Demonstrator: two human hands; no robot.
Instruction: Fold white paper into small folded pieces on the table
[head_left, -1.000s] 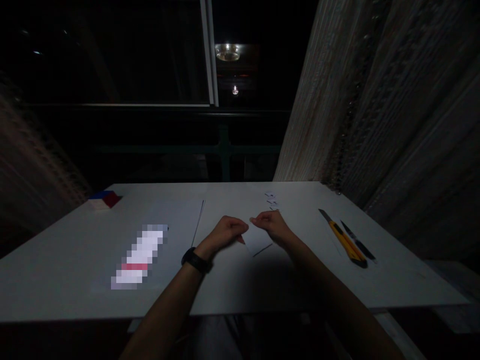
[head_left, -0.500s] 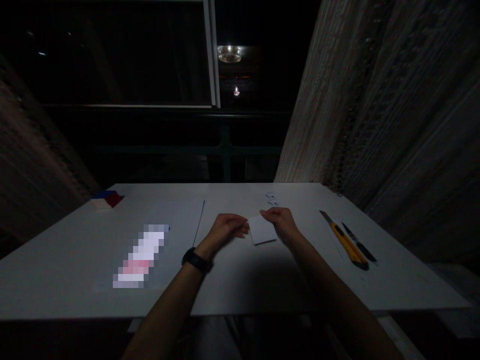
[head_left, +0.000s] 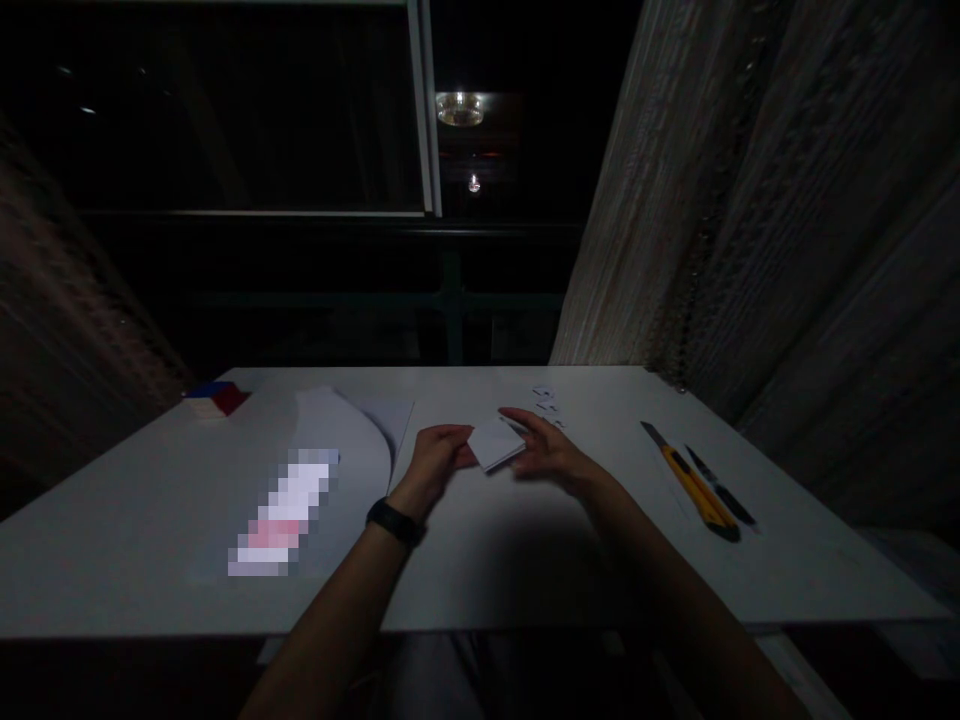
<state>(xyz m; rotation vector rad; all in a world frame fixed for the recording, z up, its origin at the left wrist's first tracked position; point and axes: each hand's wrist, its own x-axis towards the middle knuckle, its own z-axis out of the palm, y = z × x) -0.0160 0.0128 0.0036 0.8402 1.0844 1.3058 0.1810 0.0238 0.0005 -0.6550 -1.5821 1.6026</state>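
A small folded square of white paper (head_left: 495,443) is held above the middle of the table, one corner pointing toward me. My left hand (head_left: 439,455) pinches its left corner between thumb and fingers. At the right side is my right hand (head_left: 551,455), fingers spread apart around the paper's right corner; whether a fingertip touches it I cannot tell. Just beyond that hand, small white paper pieces with dark marks (head_left: 546,398) lie on the table.
On the right lie a yellow box cutter (head_left: 697,490) with its blade out and a dark pen-like tool (head_left: 720,485). Paper sheets (head_left: 345,430) are at left, the top one curling up, beside a blurred bright patch (head_left: 289,510). A coloured cube (head_left: 215,398) sits at the far left.
The folded paper has shifted left and turned, passing from my right hand's grip into my left hand's. My right fingers have spread. The top sheet at left has lifted into a curl.
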